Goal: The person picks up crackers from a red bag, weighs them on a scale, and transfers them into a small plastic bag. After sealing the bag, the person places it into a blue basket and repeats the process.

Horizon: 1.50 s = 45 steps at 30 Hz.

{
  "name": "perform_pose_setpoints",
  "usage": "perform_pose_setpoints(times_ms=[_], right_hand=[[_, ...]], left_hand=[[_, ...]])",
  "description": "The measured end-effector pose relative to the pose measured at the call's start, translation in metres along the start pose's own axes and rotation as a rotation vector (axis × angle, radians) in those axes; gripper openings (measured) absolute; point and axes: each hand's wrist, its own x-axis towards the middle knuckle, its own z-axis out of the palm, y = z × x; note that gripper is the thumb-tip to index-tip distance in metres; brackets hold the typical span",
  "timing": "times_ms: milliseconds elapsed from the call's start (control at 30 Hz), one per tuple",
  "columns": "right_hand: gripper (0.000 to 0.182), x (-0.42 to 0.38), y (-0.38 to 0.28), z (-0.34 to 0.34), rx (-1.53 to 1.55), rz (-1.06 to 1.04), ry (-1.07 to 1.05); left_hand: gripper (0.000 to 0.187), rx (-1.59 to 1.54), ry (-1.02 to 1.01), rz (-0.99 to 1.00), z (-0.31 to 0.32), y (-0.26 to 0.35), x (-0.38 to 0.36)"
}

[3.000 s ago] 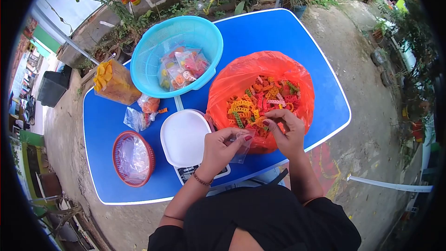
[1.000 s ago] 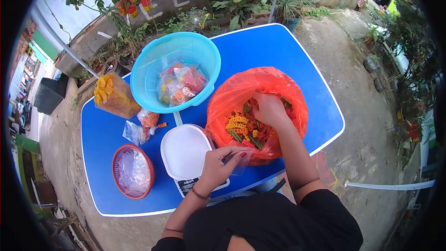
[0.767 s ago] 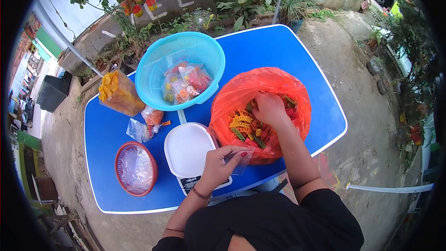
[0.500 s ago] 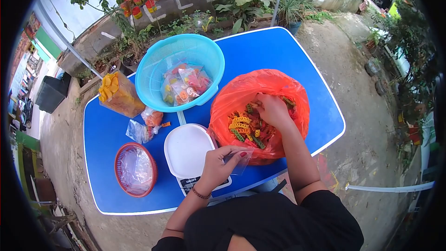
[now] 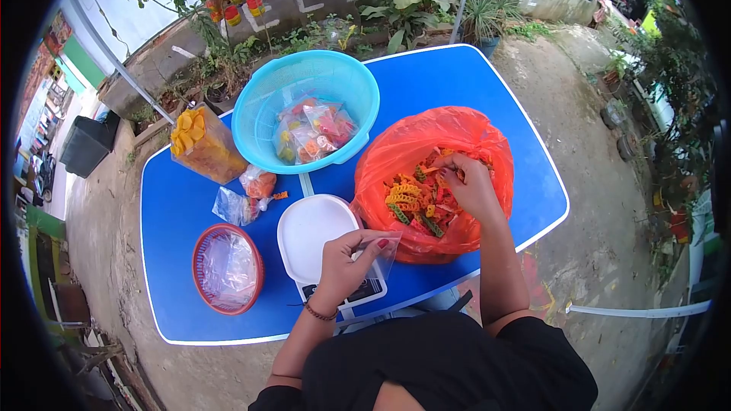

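My left hand [image 5: 346,262] pinches a small clear plastic bag [image 5: 387,256] over the front edge of a white kitchen scale [image 5: 312,236]. Inside a large red plastic bag [image 5: 373,175], my right hand [image 5: 470,183] has its fingers bent together at the colourful snack pieces [image 5: 415,194], which are yellow, green, orange and red. Whatever lies between those fingertips is too small to make out. The red bag's open mouth surrounds the hand and the pieces.
A light blue basket [image 5: 255,95] holds filled packets. Near it are a clear bag of yellow chips [image 5: 205,144] and small packets [image 5: 236,205]. A red basket [image 5: 199,278] of clear bags stands front left on the blue table [image 5: 171,236].
My right hand has shifted slightly right and down within the red bag, its fingers now drawn together above the pieces. My left hand still holds the small bag. The view has moved a little.
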Motion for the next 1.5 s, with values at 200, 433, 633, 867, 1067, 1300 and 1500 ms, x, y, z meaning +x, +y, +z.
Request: perform_pose_setpoints(times_ms=[200,433,633,867,1067,1300,1500], right_hand=[[0.016,-0.026,-0.011,-0.018,-0.21,0.026,-0.17],[0.017,-0.04,-0.012,-0.019,-0.25,0.026,-0.279],[0.011,-0.033,0.004,-0.009,-0.244,-0.215,-0.013],[0.008,-0.03,-0.062,0.026,0.059,-0.114,-0.243],[0.007,-0.041,-0.097,0.115,0.117,-0.529,-0.448],[0.022,-0.045,-0.101,0.152,-0.059,-0.45,-0.451],[0.039,-0.044,-0.104,0.149,-0.061,-0.497,-0.398]], left_hand=[[0.02,-0.055,0.03,-0.034,-0.008,0.001,-0.007],[0.02,-0.029,0.001,-0.02,-0.005,0.001,-0.009],[0.02,-0.043,0.028,0.013,-0.013,-0.001,-0.013],[0.022,0.031,0.229,0.028,-0.051,0.001,-0.033],[0.022,0.107,0.457,0.061,-0.086,0.004,-0.059],[0.018,0.06,0.554,0.038,-0.101,-0.005,-0.087],[0.018,0.036,0.541,0.049,-0.099,-0.006,-0.085]])
